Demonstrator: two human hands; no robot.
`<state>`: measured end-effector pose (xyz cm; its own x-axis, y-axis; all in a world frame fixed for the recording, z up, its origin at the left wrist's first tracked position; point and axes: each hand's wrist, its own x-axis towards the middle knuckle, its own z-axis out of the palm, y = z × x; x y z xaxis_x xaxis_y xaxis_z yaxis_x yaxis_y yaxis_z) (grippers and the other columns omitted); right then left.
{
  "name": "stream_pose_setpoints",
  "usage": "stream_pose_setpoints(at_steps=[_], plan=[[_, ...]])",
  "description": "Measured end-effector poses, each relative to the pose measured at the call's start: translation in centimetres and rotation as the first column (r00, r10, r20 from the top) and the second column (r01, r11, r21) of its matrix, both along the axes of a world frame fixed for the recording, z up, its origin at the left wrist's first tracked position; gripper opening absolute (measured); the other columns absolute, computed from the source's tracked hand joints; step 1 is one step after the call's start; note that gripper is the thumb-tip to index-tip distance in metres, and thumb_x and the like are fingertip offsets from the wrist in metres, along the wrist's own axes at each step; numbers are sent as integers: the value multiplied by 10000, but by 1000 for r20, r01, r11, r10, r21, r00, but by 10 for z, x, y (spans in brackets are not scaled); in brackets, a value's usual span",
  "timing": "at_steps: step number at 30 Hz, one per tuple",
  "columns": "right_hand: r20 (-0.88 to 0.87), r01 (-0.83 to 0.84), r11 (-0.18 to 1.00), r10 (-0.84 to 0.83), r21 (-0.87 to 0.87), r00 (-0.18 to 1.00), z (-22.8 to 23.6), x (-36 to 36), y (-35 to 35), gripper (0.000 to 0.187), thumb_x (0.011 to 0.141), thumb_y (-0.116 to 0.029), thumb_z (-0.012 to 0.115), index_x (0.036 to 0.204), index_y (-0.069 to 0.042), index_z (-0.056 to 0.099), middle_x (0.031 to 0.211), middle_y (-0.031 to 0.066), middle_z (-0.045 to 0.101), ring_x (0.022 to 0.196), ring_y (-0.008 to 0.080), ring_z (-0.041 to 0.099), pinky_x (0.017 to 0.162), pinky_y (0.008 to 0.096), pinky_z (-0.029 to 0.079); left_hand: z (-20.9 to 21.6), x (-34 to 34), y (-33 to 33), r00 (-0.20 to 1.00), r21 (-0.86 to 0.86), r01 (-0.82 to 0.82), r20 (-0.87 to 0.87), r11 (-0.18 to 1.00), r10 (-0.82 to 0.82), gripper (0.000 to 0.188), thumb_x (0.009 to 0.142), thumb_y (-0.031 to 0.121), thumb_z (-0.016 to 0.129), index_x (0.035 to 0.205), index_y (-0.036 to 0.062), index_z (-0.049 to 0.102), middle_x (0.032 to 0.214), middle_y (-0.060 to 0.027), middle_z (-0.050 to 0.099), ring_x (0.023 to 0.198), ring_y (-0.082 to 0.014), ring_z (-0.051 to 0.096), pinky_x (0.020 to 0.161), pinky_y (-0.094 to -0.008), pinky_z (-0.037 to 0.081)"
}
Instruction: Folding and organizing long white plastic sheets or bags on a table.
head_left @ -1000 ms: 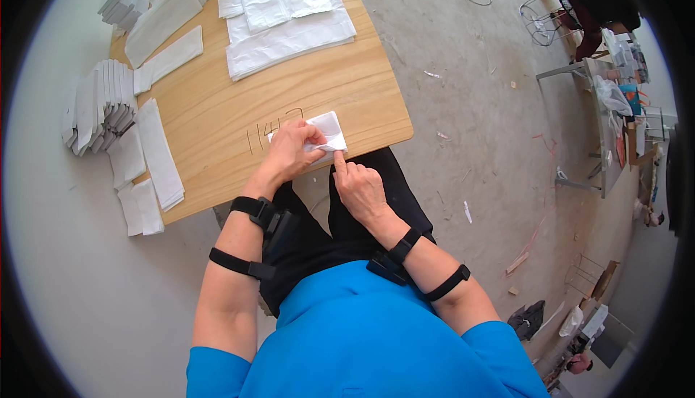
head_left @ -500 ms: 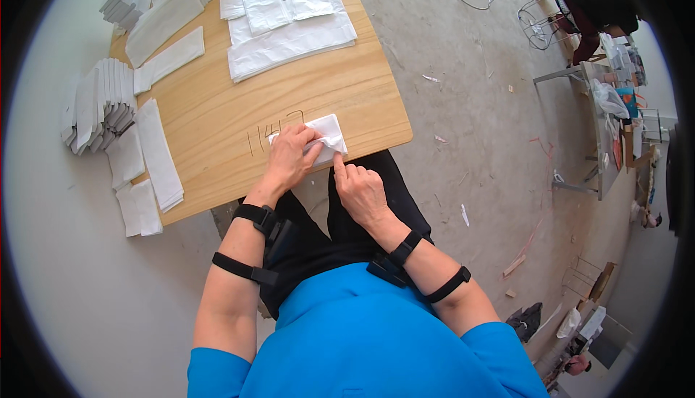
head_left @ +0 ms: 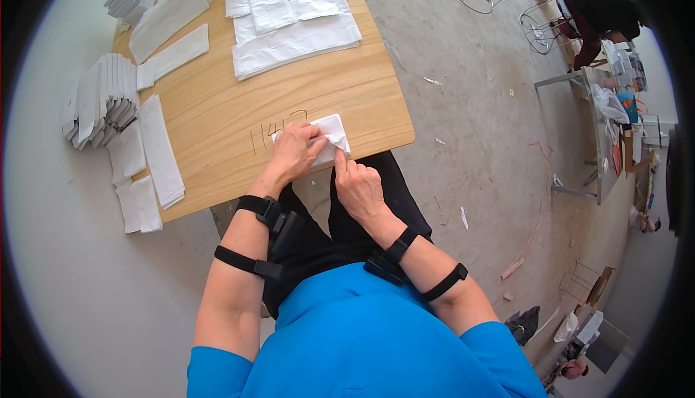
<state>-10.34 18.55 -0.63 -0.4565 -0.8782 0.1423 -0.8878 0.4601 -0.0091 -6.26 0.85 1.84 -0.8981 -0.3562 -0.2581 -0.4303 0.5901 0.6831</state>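
Note:
A small stack of thin white folded sheets (head_left: 329,124) lies at the near edge of the wooden table; whether they are paper or plastic I cannot make out. My left hand (head_left: 295,150) rests over its left part, fingers bent and closed on a lifted, creased flap of the top sheet. My right hand (head_left: 360,188) is at the stack's near right edge. Its index finger stretches out onto the sheet by the flap, the other fingers are curled in, and its thumb is mostly hidden.
Larger white folded sheets (head_left: 297,43) lie at the back of the wooden table (head_left: 210,108). Several white bundles (head_left: 105,101) line its left side by the wall. To the right, a person (head_left: 601,10) bends over a cluttered grey table (head_left: 594,133). Scraps litter the floor.
The view has shifted slightly. Both hands stay on the sheets in nearly the same pose, and the flap between them looks a little more raised.

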Motion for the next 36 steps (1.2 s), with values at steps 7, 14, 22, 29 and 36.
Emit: stream_pose_setpoints(at_steps=[7, 14, 22, 29, 36], plan=[[-30, 7, 998, -5, 67, 1000, -4, 7, 0, 495, 805, -178, 595, 1244, 52, 577, 609, 16, 532, 500, 140, 578, 454, 274, 441, -6, 9, 3, 996, 20, -1, -84, 1000, 2, 163, 762, 61, 684, 916, 110, 699, 934, -64, 640, 990, -288, 565, 874, -393, 463], [76, 101, 986, -112, 131, 991, -6, 14, 1, 560, 777, -167, 633, 1279, 62, 541, 580, 27, 553, 478, 144, 597, 414, 278, 471, -4, 10, 6, 995, -45, 3, -103, 999, -8, 220, 704, 19, 706, 898, 118, 676, 918, -40, 629, 998, -269, 564, 884, -393, 455], [163, 93, 979, -123, 180, 979, -12, 10, 1, 610, 773, -143, 632, 1333, 44, 481, 593, 44, 571, 490, 166, 617, 435, 278, 494, -4, 9, 5, 993, -38, 14, -117, 999, -19, 223, 696, 17, 711, 887, 127, 677, 906, -28, 640, 987, -266, 569, 880, -394, 454], [111, 120, 974, -144, 194, 983, -11, 11, 1, 597, 782, -192, 649, 1324, 5, 494, 611, 56, 583, 501, 178, 626, 443, 286, 498, -5, 10, 5, 988, -43, 19, -149, 999, -25, 241, 676, -13, 717, 888, 83, 658, 886, -64, 628, 945, -278, 573, 842, -379, 464], [167, 99, 984, -124, 147, 978, -3, 10, 1, 628, 774, -201, 663, 1346, -10, 489, 626, 70, 595, 509, 188, 632, 451, 299, 508, -4, 9, 5, 994, -45, 11, -112, 999, -16, 237, 675, -3, 710, 879, 111, 670, 886, -37, 630, 964, -261, 571, 860, -382, 463]])
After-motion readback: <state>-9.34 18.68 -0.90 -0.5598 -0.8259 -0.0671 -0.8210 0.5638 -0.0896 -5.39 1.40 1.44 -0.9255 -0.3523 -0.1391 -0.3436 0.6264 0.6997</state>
